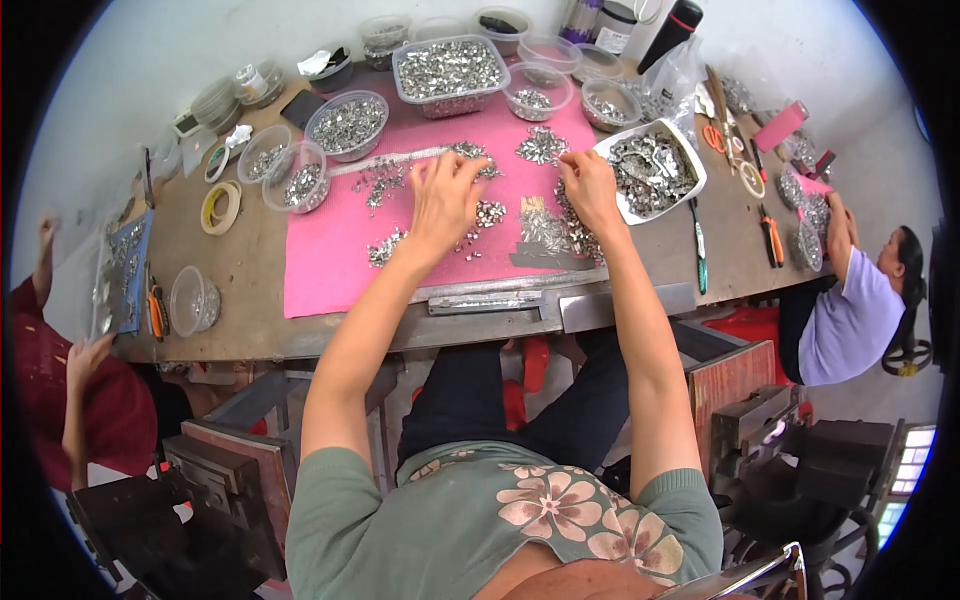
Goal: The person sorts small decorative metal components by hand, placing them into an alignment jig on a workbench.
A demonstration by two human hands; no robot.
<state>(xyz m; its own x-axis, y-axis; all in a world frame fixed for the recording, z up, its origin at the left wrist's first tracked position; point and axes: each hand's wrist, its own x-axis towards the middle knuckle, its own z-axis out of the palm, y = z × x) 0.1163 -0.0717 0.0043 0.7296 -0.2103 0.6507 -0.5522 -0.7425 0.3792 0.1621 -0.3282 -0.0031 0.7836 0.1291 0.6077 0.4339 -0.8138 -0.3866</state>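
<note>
Left hand (447,203) and right hand (592,192), fingers bent, were positioned near metal pieces (541,146) on the pink mat (330,255); whether either gripped anything was indeterminable

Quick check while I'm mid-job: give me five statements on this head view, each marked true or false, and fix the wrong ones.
1. The left hand is over the pink mat. True.
2. An orange-and-black-handled tool lies to the right of the white tray. True.
3. The white tray stands at the mat's left side. False: it is at the right side.
4. The clear rectangular tub holds small metal pieces. True.
5. The yellow tape roll lies on the pink mat. False: it lies on the table, left of the mat.
</note>
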